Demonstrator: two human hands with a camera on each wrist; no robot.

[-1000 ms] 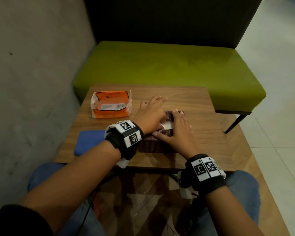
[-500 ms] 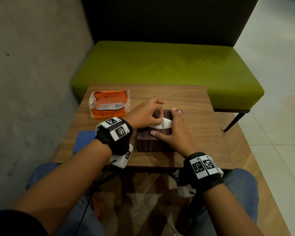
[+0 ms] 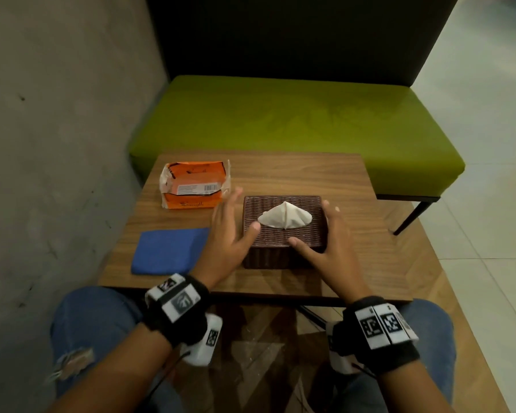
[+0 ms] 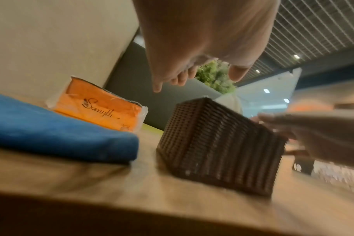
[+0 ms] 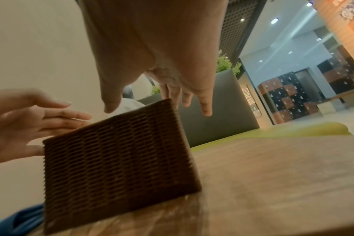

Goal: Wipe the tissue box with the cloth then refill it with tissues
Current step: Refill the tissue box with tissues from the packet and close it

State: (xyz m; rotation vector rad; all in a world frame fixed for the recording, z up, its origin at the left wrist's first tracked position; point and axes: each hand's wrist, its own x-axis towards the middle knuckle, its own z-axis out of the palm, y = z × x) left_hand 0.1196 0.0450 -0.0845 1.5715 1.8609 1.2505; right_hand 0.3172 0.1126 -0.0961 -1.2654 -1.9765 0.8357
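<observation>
A dark brown woven tissue box [image 3: 283, 236] [image 4: 216, 143] [image 5: 119, 159] stands on the wooden table [image 3: 325, 180]. A white tissue [image 3: 285, 217] pokes up from its top slot. My left hand [image 3: 231, 234] [image 4: 192, 60] hovers open at the box's left side, thumb over the top edge. On the right side my right hand [image 3: 329, 242] [image 5: 158, 83] is open, thumb near the front top edge; contact is unclear. A folded blue cloth [image 3: 169, 251] [image 4: 57, 131] lies left of the box. Behind it sits an orange tissue pack [image 3: 192, 187] [image 4: 103, 111], torn open.
A green bench seat [image 3: 295, 123] with a dark backrest stands behind the table. A grey wall [image 3: 57, 144] runs along the left. My knees in blue jeans [image 3: 96, 323] are under the table's near edge. Tiled floor lies to the right.
Both hands have come off the top of the box and spread to its sides. The left hand has let go of the tissue, which now stands up from the slot.
</observation>
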